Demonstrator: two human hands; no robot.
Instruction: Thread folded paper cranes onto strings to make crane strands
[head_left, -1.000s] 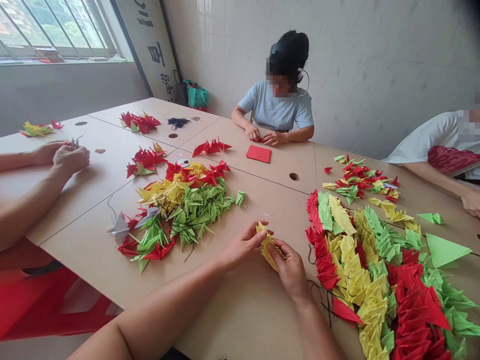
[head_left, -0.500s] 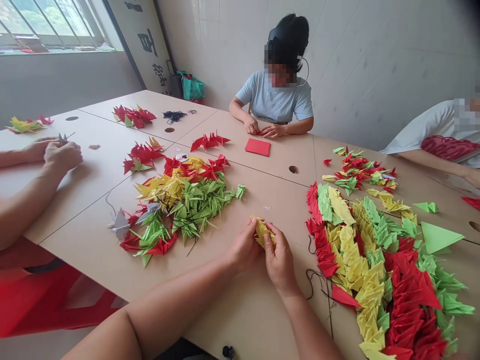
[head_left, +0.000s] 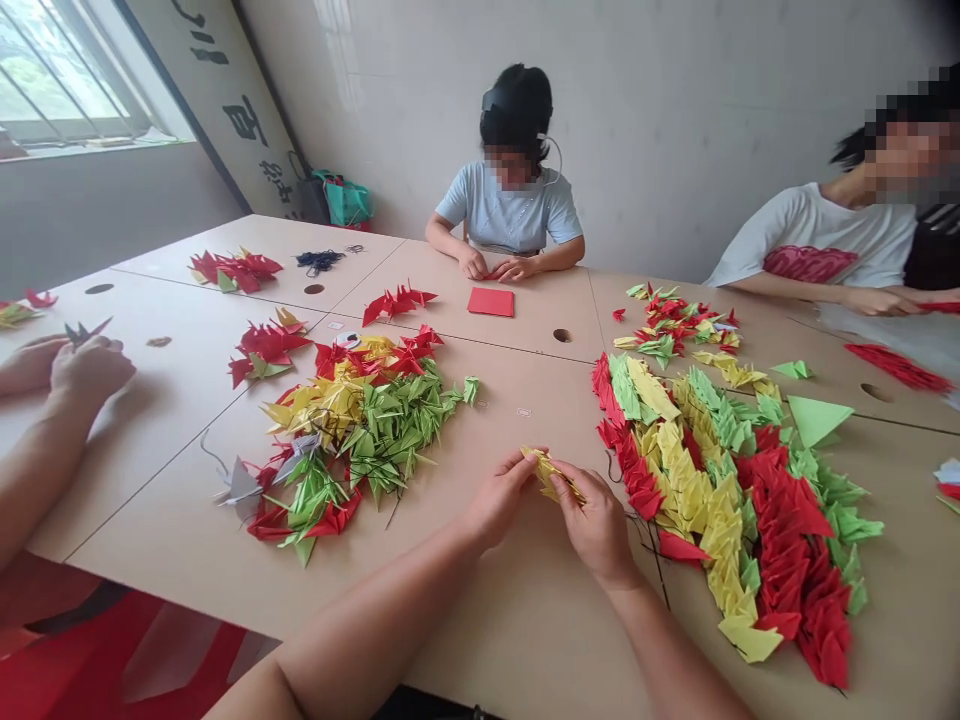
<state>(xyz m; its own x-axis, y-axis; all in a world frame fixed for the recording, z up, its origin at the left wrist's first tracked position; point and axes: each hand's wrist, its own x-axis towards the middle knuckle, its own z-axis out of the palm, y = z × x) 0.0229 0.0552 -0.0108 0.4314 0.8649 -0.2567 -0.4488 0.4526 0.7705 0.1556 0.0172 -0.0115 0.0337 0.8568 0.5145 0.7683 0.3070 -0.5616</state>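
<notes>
Between my two hands, above the tabletop (head_left: 480,590), is a small bundle of yellow folded paper pieces (head_left: 553,475). My left hand (head_left: 504,500) pinches its left end, and my right hand (head_left: 596,515) grips the right end between thumb and fingers. Just how the pieces join is too small to tell. Beyond my left forearm lies a pile of green folded paper cranes (head_left: 397,425) with yellow cranes (head_left: 322,400) beside it. To the right of my right hand stretch rows of yellow folded pieces (head_left: 690,480) and red folded pieces (head_left: 787,540).
Across the table a person (head_left: 510,215) folds paper behind a red paper stack (head_left: 491,302). Another person (head_left: 810,240) sits at the right. At the left, a co-worker's hands (head_left: 90,370) hold grey paper. Dark thread (head_left: 319,262) lies at the back.
My hands have drawn slightly apart, and the yellow bundle now lies more slantwise between them. The view has shifted, showing more of the person at the right.
</notes>
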